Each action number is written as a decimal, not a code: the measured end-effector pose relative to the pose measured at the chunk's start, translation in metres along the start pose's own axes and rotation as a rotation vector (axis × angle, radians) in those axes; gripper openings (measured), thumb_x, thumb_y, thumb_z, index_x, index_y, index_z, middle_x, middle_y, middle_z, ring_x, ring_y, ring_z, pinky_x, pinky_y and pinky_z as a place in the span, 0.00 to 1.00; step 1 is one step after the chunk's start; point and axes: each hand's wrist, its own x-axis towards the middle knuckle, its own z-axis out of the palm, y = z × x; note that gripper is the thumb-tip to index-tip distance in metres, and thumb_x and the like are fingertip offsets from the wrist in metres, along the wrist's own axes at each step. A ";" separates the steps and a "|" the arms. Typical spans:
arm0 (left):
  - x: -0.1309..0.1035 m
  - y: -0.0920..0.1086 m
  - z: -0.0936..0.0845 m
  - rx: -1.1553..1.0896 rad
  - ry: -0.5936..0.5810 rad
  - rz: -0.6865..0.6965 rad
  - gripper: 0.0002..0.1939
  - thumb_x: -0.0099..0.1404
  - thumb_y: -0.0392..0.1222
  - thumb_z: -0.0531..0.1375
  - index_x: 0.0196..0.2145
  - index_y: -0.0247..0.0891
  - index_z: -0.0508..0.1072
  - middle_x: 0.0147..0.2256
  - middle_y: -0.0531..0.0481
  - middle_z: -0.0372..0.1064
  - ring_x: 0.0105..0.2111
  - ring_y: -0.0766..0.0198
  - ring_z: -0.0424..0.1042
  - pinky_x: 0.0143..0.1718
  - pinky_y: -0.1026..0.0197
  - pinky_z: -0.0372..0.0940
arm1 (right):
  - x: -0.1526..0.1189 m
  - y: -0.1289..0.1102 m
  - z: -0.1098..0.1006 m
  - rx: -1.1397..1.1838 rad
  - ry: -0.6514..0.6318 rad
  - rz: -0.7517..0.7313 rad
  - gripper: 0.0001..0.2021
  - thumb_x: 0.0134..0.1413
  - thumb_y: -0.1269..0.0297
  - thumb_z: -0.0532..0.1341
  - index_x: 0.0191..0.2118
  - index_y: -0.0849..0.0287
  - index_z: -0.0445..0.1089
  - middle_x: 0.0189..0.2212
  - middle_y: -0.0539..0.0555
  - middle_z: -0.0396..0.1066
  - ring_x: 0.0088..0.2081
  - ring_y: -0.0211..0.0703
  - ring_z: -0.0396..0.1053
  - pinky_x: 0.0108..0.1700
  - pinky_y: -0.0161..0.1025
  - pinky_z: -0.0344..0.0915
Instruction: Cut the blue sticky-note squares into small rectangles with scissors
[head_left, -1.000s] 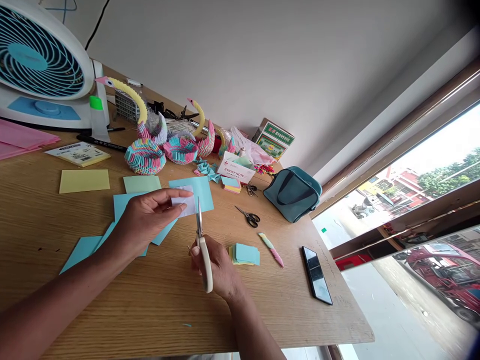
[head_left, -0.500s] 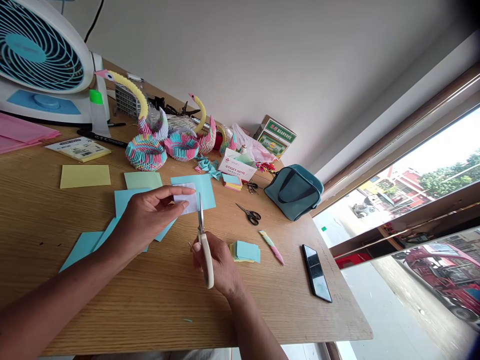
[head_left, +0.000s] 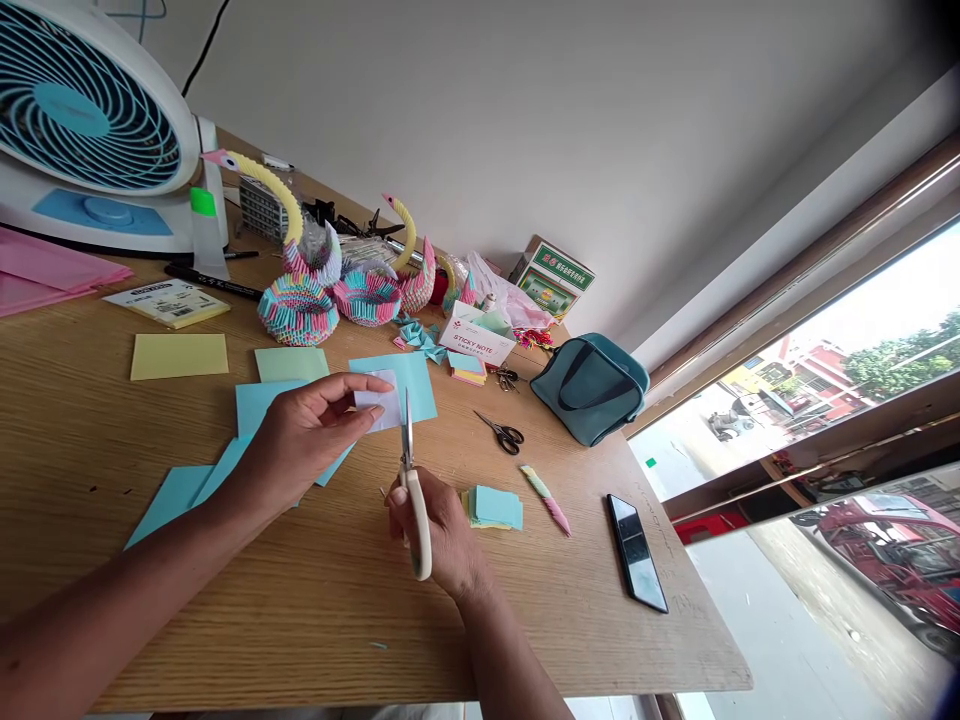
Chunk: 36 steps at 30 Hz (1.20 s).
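Between thumb and fingers, my left hand (head_left: 311, 425) pinches a small pale lilac piece of paper (head_left: 382, 408). Closed around white-handled scissors (head_left: 421, 525) is my right hand (head_left: 442, 535). The blades point up and away, just right of the paper's edge; I cannot tell whether they touch it. Behind the paper lies a blue sheet (head_left: 416, 385) on the table. More blue sheets (head_left: 169, 500) lie partly under my left hand and forearm. To the right of my right hand sits a stack of small blue and yellow papers (head_left: 496, 507).
Folded-paper swans (head_left: 298, 310) stand at the back near a fan (head_left: 97, 215). A sticky note box (head_left: 480, 345), black scissors (head_left: 504, 432), a teal bag (head_left: 589, 390), a pastel paper stick (head_left: 546, 500) and a phone (head_left: 637, 553) occupy the right side. A yellow pad (head_left: 180, 356) lies left.
The whole view has shifted slightly, so things appear a little further right. Both hands keep nearly the same pose, with the scissors still beside the lilac paper.
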 end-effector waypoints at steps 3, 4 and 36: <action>0.000 0.001 0.001 -0.015 0.001 -0.011 0.17 0.52 0.46 0.67 0.40 0.38 0.80 0.45 0.48 0.78 0.35 0.65 0.72 0.37 0.65 0.68 | 0.000 -0.002 0.000 0.000 0.000 0.003 0.24 0.62 0.39 0.54 0.29 0.57 0.61 0.22 0.49 0.63 0.27 0.38 0.59 0.30 0.35 0.57; 0.000 0.001 0.001 -0.020 0.004 -0.015 0.17 0.52 0.45 0.68 0.40 0.37 0.80 0.44 0.48 0.78 0.35 0.65 0.72 0.37 0.65 0.68 | 0.000 -0.002 0.000 0.001 -0.002 0.004 0.24 0.62 0.38 0.55 0.29 0.57 0.61 0.22 0.49 0.63 0.27 0.38 0.59 0.30 0.35 0.57; -0.001 0.001 -0.001 0.052 -0.012 0.024 0.18 0.52 0.47 0.67 0.40 0.38 0.81 0.28 0.54 0.70 0.24 0.70 0.56 0.24 0.67 0.53 | 0.000 0.007 0.000 -0.038 0.038 0.010 0.24 0.62 0.39 0.56 0.28 0.57 0.60 0.22 0.47 0.59 0.26 0.36 0.56 0.31 0.36 0.56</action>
